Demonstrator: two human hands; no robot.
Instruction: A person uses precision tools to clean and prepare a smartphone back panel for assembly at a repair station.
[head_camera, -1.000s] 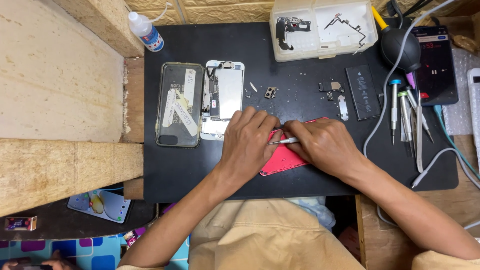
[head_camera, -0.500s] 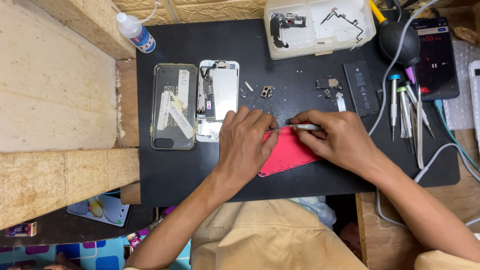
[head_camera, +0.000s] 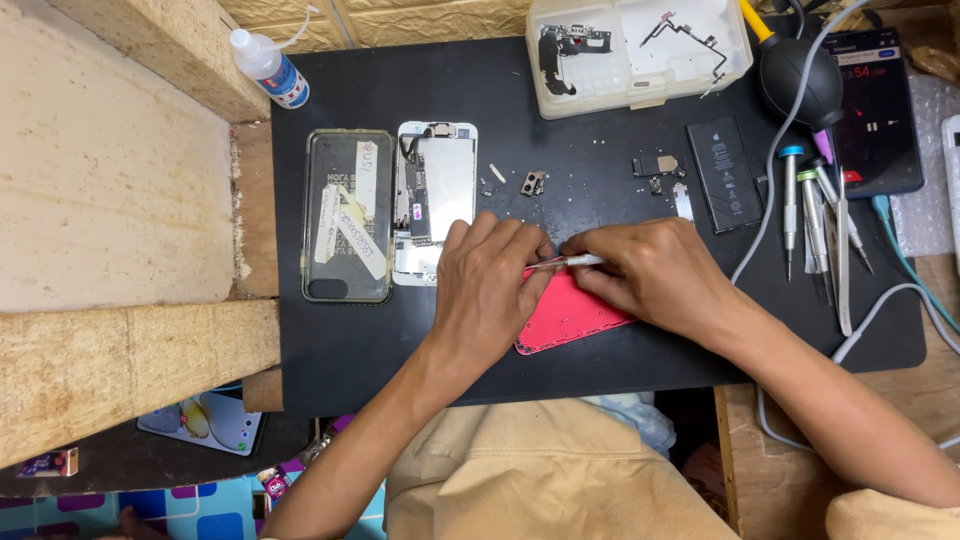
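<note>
A red phone back housing (head_camera: 565, 315) lies on the black work mat (head_camera: 600, 110), tilted, mostly under my hands. My left hand (head_camera: 490, 285) presses on its left part with fingers curled over the top edge. My right hand (head_camera: 655, 270) grips silver tweezers (head_camera: 570, 262) whose tip points left toward my left fingertips at the housing's upper edge. What lies under the fingers is hidden.
An opened white phone frame (head_camera: 437, 200) and a taped dark phone screen (head_camera: 348, 215) lie to the left. A battery (head_camera: 723, 172), small parts, screwdrivers (head_camera: 810, 215), a black air blower (head_camera: 797, 68), a clear parts tray (head_camera: 640, 50), a squeeze bottle (head_camera: 268, 65) and a phone showing a timer (head_camera: 877, 105) surround the mat.
The view has shifted slightly. My right hand has moved a little up and right with the tweezers, and more of the red housing shows below my hands.
</note>
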